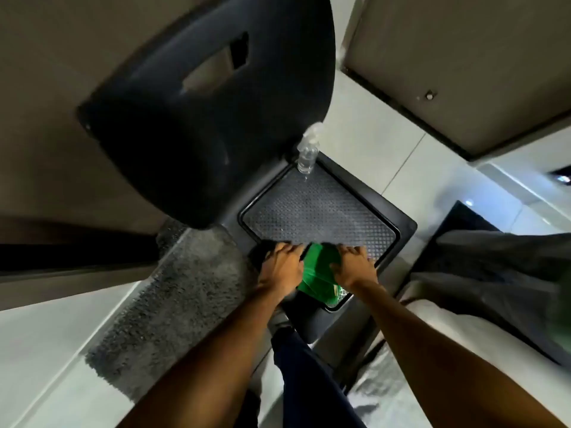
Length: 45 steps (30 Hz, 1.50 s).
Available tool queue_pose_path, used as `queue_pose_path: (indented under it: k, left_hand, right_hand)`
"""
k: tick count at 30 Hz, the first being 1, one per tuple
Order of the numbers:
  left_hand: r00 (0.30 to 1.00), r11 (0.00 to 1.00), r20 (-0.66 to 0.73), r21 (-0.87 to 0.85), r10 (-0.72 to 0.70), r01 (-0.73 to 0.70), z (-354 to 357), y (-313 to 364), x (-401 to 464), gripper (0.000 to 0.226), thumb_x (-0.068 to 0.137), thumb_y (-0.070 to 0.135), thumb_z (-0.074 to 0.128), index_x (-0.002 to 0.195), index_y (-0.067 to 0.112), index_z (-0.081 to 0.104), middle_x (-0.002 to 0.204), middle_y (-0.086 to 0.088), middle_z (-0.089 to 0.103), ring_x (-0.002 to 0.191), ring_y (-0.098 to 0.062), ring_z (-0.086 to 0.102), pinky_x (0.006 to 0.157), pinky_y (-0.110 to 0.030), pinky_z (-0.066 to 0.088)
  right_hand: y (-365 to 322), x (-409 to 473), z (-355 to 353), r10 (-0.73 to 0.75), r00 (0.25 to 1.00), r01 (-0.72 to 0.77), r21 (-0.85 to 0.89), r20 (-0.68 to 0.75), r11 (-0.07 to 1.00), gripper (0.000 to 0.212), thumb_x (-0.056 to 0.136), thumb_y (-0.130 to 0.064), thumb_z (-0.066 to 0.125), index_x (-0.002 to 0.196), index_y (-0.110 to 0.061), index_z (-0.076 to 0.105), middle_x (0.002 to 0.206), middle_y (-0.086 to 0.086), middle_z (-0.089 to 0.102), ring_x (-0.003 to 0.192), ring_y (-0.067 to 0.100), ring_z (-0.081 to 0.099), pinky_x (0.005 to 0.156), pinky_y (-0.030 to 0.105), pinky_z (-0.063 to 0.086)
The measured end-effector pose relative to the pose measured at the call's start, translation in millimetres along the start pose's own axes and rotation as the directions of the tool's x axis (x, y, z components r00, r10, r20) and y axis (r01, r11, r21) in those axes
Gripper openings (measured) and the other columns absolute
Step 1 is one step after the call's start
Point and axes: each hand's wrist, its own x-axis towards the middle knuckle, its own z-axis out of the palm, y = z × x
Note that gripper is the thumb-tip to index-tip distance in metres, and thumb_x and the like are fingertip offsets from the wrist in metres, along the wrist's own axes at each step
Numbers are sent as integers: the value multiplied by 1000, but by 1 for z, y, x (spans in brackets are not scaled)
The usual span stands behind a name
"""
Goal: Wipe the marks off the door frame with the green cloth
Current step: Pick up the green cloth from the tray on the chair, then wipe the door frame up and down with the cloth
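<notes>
A green cloth (318, 278) lies on the near edge of a black chair seat (321, 208) with a dotted grey surface. My left hand (282, 267) rests on the cloth's left side and my right hand (353, 264) on its right side, fingers pointing forward and pressing on it. Whether the fingers grip the cloth I cannot tell exactly, but both hands are on it. A door (463, 66) with its frame (349, 41) stands at the upper right.
A clear spray bottle (307, 152) stands at the far corner of the seat, by the black chair back (200, 118). A grey shaggy mat (173, 291) lies on the white tiled floor at the left. Dark fabric (494, 267) lies at the right. My dark trouser leg (306, 381) is below.
</notes>
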Motion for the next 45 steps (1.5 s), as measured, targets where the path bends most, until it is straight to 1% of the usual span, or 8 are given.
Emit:
queue_pose_path:
  k: [13,18,24,30,33,36,39,45]
  left_hand:
    - [954,951,224,-194,-198,242,39,5,30,75,96,37,54,154,35,8,126,-22,63,115,-41,60,91,-46,48]
    - [957,964,272,-210,-102,162,31,-8,15,47,87,40,66,132,31,53,129,-11,61,120,-33,56,94,-40,48]
    - [983,940,169,-316,-78,129,9,-47,-29,42,83,32,71,123,19,62,131,-6,56,122,-27,55,100,-38,47]
    - [951,810,34,-514,-309,282,-15,-112,-93,32,89,30,63,118,19,53,117,-12,69,109,-31,63,90,-41,52]
    - [902,690,-87,-676,-422,258,-29,-141,-129,33,92,29,63,120,16,52,112,-12,71,105,-30,66,89,-45,54]
    - [834,602,-219,-783,-507,160,-47,-161,-174,46,90,30,67,131,20,50,97,-14,71,91,-35,69,78,-36,57]
    - [795,643,-349,-763,-496,67,-79,-170,-215,58,86,37,69,138,32,43,76,-1,60,81,-37,67,65,-27,46]
    - [644,825,-664,-559,-380,-89,-209,-193,-341,57,86,32,66,131,52,37,112,5,64,93,-20,67,91,-38,55]
  right_hand:
    - [11,23,14,11,994,-10,-6,108,1000,55,82,-33,70,133,-22,52,135,10,40,129,33,33,106,48,34]
    - [10,5,12,-120,986,112,74,114,991,44,77,-30,74,118,-22,60,125,8,59,120,30,50,103,39,41]
    - [-32,-18,12,-197,968,174,149,154,973,41,77,-27,76,114,-18,62,113,9,70,107,27,63,96,36,48]
    - [-117,-41,26,-286,956,232,440,60,867,30,74,-23,81,93,-12,61,82,-1,63,79,14,57,61,4,41]
    - [-164,-60,32,-272,961,249,569,-46,784,36,75,-31,81,95,-16,55,86,2,65,83,20,63,78,33,54]
    - [-209,-90,36,-277,943,331,605,-185,724,37,80,-40,74,101,-23,50,94,1,66,91,21,65,80,35,52]
    - [-250,-120,30,-288,910,413,590,-298,693,36,86,-40,67,110,-22,49,99,1,63,97,24,64,83,32,47]
    - [-368,-222,-37,-507,715,693,578,-480,430,33,86,-28,69,113,-22,51,103,3,65,97,25,65,87,40,53]
